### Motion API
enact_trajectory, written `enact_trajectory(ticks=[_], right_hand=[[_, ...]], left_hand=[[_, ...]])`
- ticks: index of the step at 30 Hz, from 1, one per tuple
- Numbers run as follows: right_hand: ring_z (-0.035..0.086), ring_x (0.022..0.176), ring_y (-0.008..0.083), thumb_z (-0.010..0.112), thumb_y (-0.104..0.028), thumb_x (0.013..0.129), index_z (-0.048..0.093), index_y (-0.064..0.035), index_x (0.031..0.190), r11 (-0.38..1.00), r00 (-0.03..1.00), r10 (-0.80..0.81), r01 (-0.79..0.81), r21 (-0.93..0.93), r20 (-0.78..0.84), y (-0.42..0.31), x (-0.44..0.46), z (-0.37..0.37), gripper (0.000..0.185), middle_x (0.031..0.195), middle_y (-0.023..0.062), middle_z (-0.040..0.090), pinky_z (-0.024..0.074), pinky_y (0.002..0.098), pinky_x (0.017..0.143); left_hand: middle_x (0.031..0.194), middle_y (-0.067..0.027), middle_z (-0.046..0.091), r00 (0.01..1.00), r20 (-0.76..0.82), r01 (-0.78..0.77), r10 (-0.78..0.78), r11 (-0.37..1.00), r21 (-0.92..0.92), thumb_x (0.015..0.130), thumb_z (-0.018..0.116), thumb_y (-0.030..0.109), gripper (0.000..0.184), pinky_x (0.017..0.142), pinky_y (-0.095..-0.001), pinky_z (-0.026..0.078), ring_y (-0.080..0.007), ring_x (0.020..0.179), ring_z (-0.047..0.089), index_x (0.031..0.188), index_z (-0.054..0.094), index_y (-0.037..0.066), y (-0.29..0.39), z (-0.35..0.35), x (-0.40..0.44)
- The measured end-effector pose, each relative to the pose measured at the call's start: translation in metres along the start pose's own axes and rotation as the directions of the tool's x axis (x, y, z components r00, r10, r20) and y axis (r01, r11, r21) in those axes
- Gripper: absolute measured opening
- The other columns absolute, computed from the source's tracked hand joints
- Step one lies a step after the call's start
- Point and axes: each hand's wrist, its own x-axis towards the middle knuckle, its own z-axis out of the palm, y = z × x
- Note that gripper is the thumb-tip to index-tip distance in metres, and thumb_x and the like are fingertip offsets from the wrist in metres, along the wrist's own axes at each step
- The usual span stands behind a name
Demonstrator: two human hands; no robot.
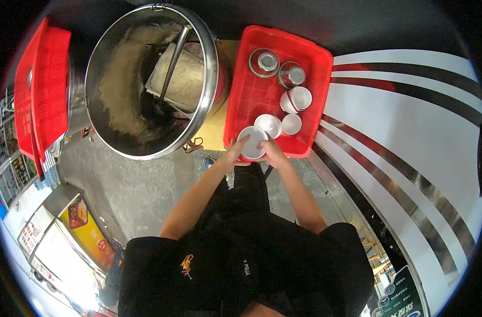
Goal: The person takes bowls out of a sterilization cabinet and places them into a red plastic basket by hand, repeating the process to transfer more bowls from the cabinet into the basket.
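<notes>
Both hands hold one white bowl (253,141) by its sides, over the near edge of the red basket (246,100). My left hand (233,154) is closed on its left side, thumb over the rim. My right hand (274,154) grips the right side, its thumb also at the rim. Just beyond the bowl, inside the basket, lie a white bowl (268,124) and a small white cup (292,124). Farther up sit white cups with a red edge (296,99). Two clear glass-like containers (264,62) stand near the far end.
To the left stands a large round metal drum (212,68), with a rod (175,61) and a flat-sided block (185,74) inside. Farther left is another red basket (45,95). A white striped panel (394,105) runs along the right. Below lies grey floor (130,185).
</notes>
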Motion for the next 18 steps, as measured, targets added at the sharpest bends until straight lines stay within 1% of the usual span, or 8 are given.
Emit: enact_trajectory(ticks=[3,6,7,10,12,14,15,18], right_hand=[[0.052,0.115,0.0374,0.046,-0.004,0.073,0.031,-0.0048,0.139,1.0,0.999,0.018,-0.018,0.012,0.029,-0.002,0.02,-0.012,0.068,0.127,0.0175,0.046,0.0519,0.0585,0.085],[0.053,0.113,0.0383,0.048,-0.003,0.071,0.037,-0.0018,0.133,0.949,0.979,0.186,-0.201,0.241,0.084,-0.002,0.048,-0.025,0.062,0.123,0.0189,0.047,0.0483,0.0634,0.088],[0.055,0.109,0.0394,0.047,-0.003,0.074,0.037,0.0005,0.128,0.933,0.983,0.138,-0.17,0.318,0.12,0.017,0.082,-0.041,0.055,0.122,0.0198,0.048,0.0426,0.0705,0.09],[0.052,0.111,0.0403,0.047,-0.004,0.078,0.037,-0.0008,0.125,0.945,0.975,0.217,-0.219,0.241,0.036,0.013,0.113,-0.049,0.048,0.125,0.0209,0.044,0.0383,0.0764,0.088],[0.046,0.118,0.0419,0.046,-0.005,0.081,0.038,-0.0017,0.122,0.946,0.979,0.204,-0.2,0.255,0.008,0.019,0.142,-0.057,0.042,0.13,0.0207,0.038,0.0335,0.0804,0.087],[0.05,0.116,0.0364,0.044,-0.001,0.078,0.034,-0.002,0.129,0.941,0.96,0.272,-0.251,0.228,-0.065,0.016,0.159,-0.055,0.052,0.13,0.0202,0.041,0.0306,0.0792,0.092],[0.039,0.127,0.0379,0.044,-0.001,0.079,0.032,-0.0024,0.131,0.919,0.952,0.304,-0.287,0.271,-0.021,0.007,0.158,-0.053,0.054,0.139,0.0191,0.034,0.0271,0.0805,0.093],[0.034,0.132,0.0383,0.044,-0.002,0.08,0.03,-0.0032,0.134,0.928,0.943,0.33,-0.314,0.201,-0.049,-0.012,0.153,-0.042,0.056,0.144,0.018,0.029,0.0266,0.0802,0.093]], left_hand=[[0.154,-0.0159,0.016,0.99,0.118,0.071,-0.073,0.997,0.017,0.075,0.048,0.079,0.108,0.086,-0.0484,0.052,-0.035,0.136,0.03,0.151,0.006,0.017,0.011,-0.007,0.012],[0.154,-0.0158,0.013,0.999,0.004,0.035,-0.036,0.996,0.084,0.076,0.046,0.08,0.108,0.089,-0.0499,0.05,-0.0326,0.139,0.026,0.151,0.004,0.016,0.009,-0.014,0.009],[0.148,-0.0171,0.031,0.991,-0.071,-0.101,0.11,0.988,0.12,0.08,0.051,0.072,0.099,0.089,-0.0443,0.049,-0.0279,0.131,0.04,0.15,0.015,0.012,0.003,-0.016,0.004],[0.131,-0.0135,0.052,0.936,-0.267,-0.152,0.23,0.947,0.284,0.086,0.057,0.059,0.078,0.082,-0.0375,0.05,-0.0225,0.111,0.054,0.142,0.037,0.009,-0.036,-0.05,0.0],[0.115,-0.0093,0.062,0.889,-0.288,-0.311,0.355,0.932,0.189,0.089,0.06,0.048,0.059,0.073,-0.0335,0.049,-0.0176,0.094,0.058,0.129,0.052,0.005,-0.077,-0.083,-0.013],[0.115,-0.0094,0.061,0.912,-0.349,-0.179,0.216,0.974,0.137,0.091,0.058,0.046,0.055,0.072,-0.0327,0.05,-0.0179,0.095,0.058,0.126,0.053,0.004,-0.114,-0.122,-0.039],[0.118,-0.0098,0.059,0.902,-0.405,-0.111,0.146,0.988,0.109,0.092,0.057,0.045,0.055,0.075,-0.0346,0.05,-0.0203,0.099,0.058,0.127,0.051,0.003,-0.134,-0.14,-0.057],[0.121,-0.011,0.056,0.82,-0.572,-0.022,-0.036,0.995,-0.095,0.092,0.055,0.042,0.054,0.079,-0.041,0.052,-0.0269,0.102,0.06,0.13,0.046,0.004,-0.207,-0.187,-0.107]])
